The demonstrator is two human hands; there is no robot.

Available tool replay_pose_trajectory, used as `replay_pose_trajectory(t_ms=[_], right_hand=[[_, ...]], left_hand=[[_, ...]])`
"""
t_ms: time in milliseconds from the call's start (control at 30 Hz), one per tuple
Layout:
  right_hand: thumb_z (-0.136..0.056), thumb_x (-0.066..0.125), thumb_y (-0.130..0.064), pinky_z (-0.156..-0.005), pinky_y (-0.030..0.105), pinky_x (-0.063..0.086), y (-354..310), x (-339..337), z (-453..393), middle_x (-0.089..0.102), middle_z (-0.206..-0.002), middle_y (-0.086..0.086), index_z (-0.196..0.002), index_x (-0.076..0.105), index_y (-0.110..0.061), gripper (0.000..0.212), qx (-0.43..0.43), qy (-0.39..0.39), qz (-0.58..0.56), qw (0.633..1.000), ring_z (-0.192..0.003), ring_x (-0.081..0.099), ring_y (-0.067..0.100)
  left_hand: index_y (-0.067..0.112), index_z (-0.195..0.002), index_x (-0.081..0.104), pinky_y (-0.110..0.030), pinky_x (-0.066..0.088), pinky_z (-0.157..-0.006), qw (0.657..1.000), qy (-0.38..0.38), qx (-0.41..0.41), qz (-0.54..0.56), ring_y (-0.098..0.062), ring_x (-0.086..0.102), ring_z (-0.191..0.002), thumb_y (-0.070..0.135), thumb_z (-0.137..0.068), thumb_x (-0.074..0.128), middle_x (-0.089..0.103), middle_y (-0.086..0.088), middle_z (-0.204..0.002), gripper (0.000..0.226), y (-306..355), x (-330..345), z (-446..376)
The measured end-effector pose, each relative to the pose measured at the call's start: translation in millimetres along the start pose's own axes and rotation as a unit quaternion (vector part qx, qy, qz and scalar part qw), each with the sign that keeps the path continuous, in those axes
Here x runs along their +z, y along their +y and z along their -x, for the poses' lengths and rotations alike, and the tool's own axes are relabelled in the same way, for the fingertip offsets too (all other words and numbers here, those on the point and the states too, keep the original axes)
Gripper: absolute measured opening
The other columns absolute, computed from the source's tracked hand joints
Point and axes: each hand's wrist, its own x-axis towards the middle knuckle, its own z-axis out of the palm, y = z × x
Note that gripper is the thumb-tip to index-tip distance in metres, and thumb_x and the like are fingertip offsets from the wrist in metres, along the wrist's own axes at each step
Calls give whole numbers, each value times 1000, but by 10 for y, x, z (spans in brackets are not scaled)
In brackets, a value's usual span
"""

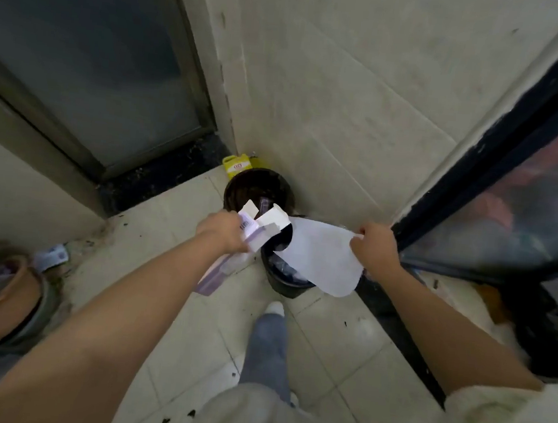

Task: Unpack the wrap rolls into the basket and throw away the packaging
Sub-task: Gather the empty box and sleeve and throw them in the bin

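My left hand [225,231] grips purple-and-white cardboard packaging [231,258] with open white flaps and a barcode, held over the rim of a black bin. My right hand [375,245] pinches the edge of a white bin lid [320,260], tilted up over the nearer black bin [284,277]. A second dark round bin [259,188] stands just behind it in the corner, with something purple inside. No wrap rolls or basket are clearly in view.
A yellow carton [237,165] leans against the wall behind the bins. A glass door [90,60] is at the left, a dark-framed glass panel [514,188] at the right. A brown container [3,296] with clutter sits at the lower left. My foot [274,309] stands on the tiled floor.
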Motion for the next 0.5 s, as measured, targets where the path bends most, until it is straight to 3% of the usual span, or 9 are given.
replay_pose_trajectory(t_ms=[167,267,400,500], right_hand=[[-84,49,-4,-81,38,45,139,180,-559,59,-109,26,-97,58,5,18,55,-36,20,998,-98,55,38],[-85,49,-5,-72,35,40,121,313,-977,56,-101,27,-87,56,-2,8,77,-76,40,993,-92,55,35],[-89,46,-6,-86,38,42,128,545,-1512,55,-115,23,-107,55,4,22,112,-125,61,984,-104,53,36],[-89,47,-6,-86,38,44,182,775,-1854,57,-116,25,-108,54,4,23,115,-159,81,977,-105,54,37]], left_hand=[[10,-130,48,-35,44,-98,998,-54,4,29,-28,50,-123,45,-80,67,52,-12,-134,64,112,24,-754],[8,-133,47,-35,42,-101,993,-89,-8,81,-28,49,-126,42,-81,67,51,-12,-138,65,190,56,-1258],[7,-135,44,-37,41,-102,982,-119,-32,140,-30,49,-125,42,-82,66,50,-14,-138,67,276,174,-1830],[3,-139,38,-36,40,-102,967,-151,-61,198,-32,49,-126,44,-86,60,48,-17,-141,70,315,364,-2232]])
